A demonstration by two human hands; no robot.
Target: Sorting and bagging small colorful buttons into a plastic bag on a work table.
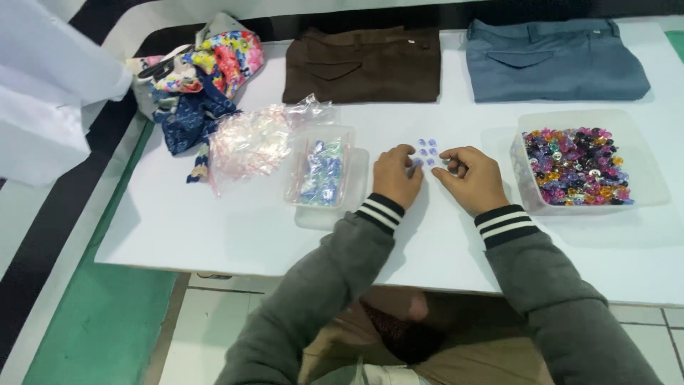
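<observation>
A small cluster of pale purple beads (426,151) lies on the worktop (214,221), left of the full clear bead tub (645,182). Left hand (396,176) rests loosely curled at the cluster, fingertips touching; right hand (474,178) pinches beside it, contents indiscernible. Sorting appears barely begun; most beads remain in the tub.

White table (214,228); at 12 o'clock folded brown trousers (363,64), at 1 o'clock folded blue trousers (556,60), at 10 o'clock patterned cloth heap (199,78) by clear bags (249,142), centre a bagged-bead tray (324,175) and small lilac beads (426,152), at 3 o'clock tub of mixed beads (577,167)
</observation>
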